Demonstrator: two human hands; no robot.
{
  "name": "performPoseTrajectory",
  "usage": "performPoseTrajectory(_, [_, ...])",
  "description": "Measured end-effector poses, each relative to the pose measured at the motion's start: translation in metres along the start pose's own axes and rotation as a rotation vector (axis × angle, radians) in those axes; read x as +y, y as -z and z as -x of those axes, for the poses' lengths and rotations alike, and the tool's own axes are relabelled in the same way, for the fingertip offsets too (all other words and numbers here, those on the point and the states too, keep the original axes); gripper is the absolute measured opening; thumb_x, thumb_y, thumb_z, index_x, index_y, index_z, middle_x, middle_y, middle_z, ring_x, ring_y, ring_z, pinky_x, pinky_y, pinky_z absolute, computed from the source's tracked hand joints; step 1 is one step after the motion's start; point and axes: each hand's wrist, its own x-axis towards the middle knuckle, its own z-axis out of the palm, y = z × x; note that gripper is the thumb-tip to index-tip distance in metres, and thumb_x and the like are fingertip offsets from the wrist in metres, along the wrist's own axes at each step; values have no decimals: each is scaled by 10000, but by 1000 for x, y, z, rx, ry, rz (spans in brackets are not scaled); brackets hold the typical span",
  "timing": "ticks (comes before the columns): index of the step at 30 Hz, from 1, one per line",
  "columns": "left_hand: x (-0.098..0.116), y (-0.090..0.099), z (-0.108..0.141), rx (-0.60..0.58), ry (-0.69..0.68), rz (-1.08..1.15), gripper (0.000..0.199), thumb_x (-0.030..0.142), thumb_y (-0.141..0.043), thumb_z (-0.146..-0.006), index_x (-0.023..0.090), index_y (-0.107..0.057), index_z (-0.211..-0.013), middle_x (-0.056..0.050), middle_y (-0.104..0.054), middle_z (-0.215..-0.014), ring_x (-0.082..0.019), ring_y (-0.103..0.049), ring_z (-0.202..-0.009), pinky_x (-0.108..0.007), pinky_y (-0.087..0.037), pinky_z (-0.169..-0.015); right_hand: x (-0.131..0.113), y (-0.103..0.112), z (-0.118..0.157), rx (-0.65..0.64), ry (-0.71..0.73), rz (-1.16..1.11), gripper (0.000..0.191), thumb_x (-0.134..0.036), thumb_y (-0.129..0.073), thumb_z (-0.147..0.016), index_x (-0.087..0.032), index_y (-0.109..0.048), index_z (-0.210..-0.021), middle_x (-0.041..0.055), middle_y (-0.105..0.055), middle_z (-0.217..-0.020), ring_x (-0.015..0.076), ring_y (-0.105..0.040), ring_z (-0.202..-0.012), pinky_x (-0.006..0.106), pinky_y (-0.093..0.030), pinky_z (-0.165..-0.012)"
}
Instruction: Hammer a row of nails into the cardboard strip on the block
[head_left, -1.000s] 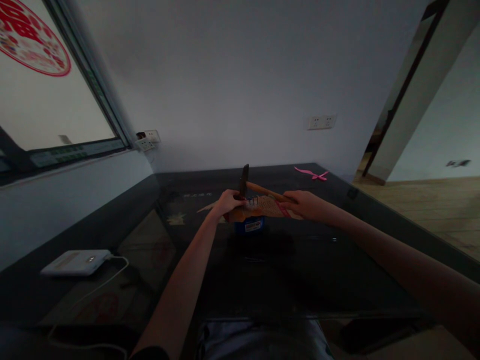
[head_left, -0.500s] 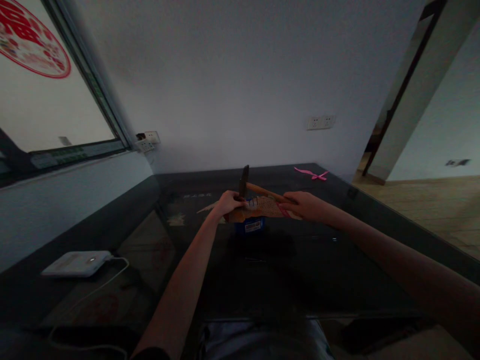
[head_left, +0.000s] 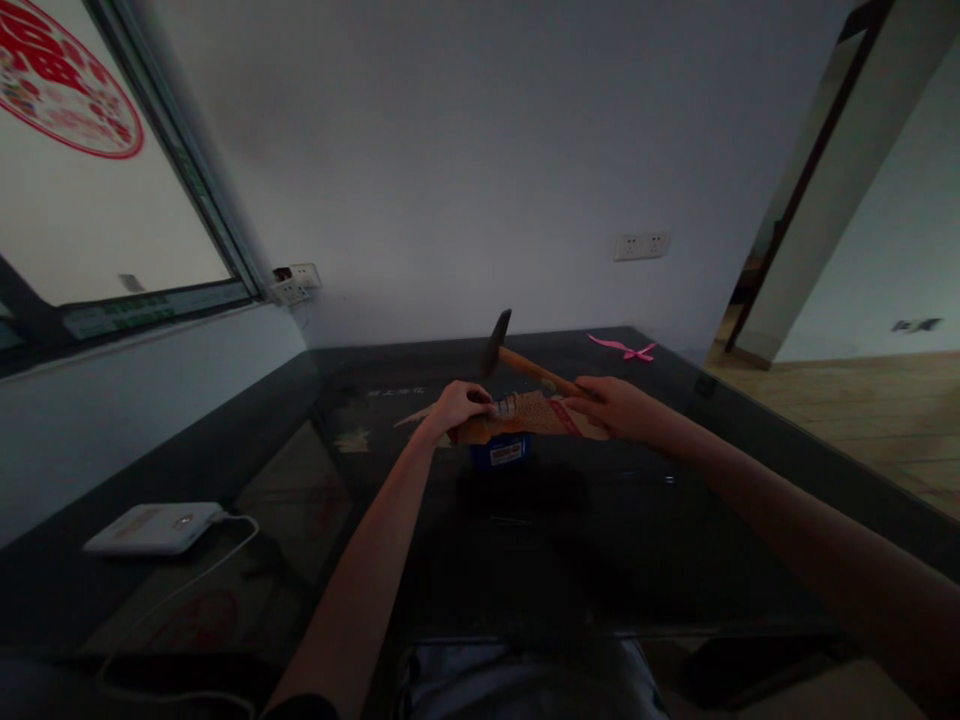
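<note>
My right hand (head_left: 611, 408) is closed round the wooden handle of a hammer (head_left: 536, 370). Its dark head is tilted and raised above the fingers of my left hand (head_left: 457, 405). Those fingers are pinched together at a torn piece of brown cardboard (head_left: 540, 413) with red print; whatever small thing sits between the fingertips is too small to make out. Several thin bluish marks or pins show on the cardboard, just right of the fingers. The cardboard lies across a blue box (head_left: 500, 452) with a white label.
All this is on a dark glossy table (head_left: 637, 560). A white power bank (head_left: 157, 527) with a white cable lies at left, a pink ribbon (head_left: 626, 349) at the far right. Thin metal pieces (head_left: 511, 520) lie in front of the box. A wall stands behind the table.
The hammer head has risen off the spot by my left fingers and tilted back to the right. My left hand, the cardboard and the box have stayed in place.
</note>
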Motion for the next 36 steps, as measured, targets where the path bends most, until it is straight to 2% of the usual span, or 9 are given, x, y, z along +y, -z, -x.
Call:
performPoseTrajectory(3, [0, 5, 1, -5, -59, 81, 237, 219, -670, -647, 135, -670, -869, -63, -688, -826, -157, -623, -773, -263, -473, -729, -3, -2, 8, 70, -48, -115, 246, -373, -409, -866, -199, -429, -694, -28, -453, -540, 104, -437, -482, 235, -280, -452])
performPoseTrajectory(6, [-2, 10, 9, 28, -61, 110, 283, 240, -693, -643, 130, -647, -900, -73, -680, -872, -154, -627, -791, -267, -491, -745, -2, -6, 12, 85, -63, -181, 247, -389, -402, -863, -194, -453, -721, -29, -447, -541, 102, -423, -467, 234, -275, -433])
performPoseTrajectory(12, [-13, 5, 29, 200, -12, 124, 286, 308, -692, -660, 118, -647, -869, -86, -689, -864, -183, -640, -791, -289, -505, -745, 0, -10, 3, 2, -21, -148, 243, -384, -416, -856, -192, -444, -710, -17, -491, -571, 99, -443, -464, 233, -292, -443])
performPoseTrajectory(18, [-13, -5, 28, 301, 5, 62, 178, 255, -657, -692, 131, -669, -820, -62, -694, -821, -177, -642, -766, -285, -503, -737, -5, -11, -9, -51, 82, -22, 273, -378, -418, -865, -193, -437, -665, 16, -533, -606, 114, -486, -526, 236, -318, -484])
performPoseTrajectory(28, [-10, -10, 28, 362, 24, 54, 145, 223, -651, -709, 135, -675, -822, -61, -697, -797, -167, -648, -743, -263, -495, -711, -14, -9, -12, -98, 55, 18, 248, -332, -420, -872, -195, -452, -667, 18, -555, -588, 119, -495, -524, 241, -323, -497])
performPoseTrajectory(36, [-10, -12, 28, 358, 17, -11, 160, 251, -641, -722, 136, -684, -824, -63, -701, -798, -174, -646, -750, -272, -489, -724, -11, -13, -14, -92, 50, 19, 197, -324, -431, -865, -188, -484, -732, 14, -570, -582, 123, -506, -511, 241, -310, -484])
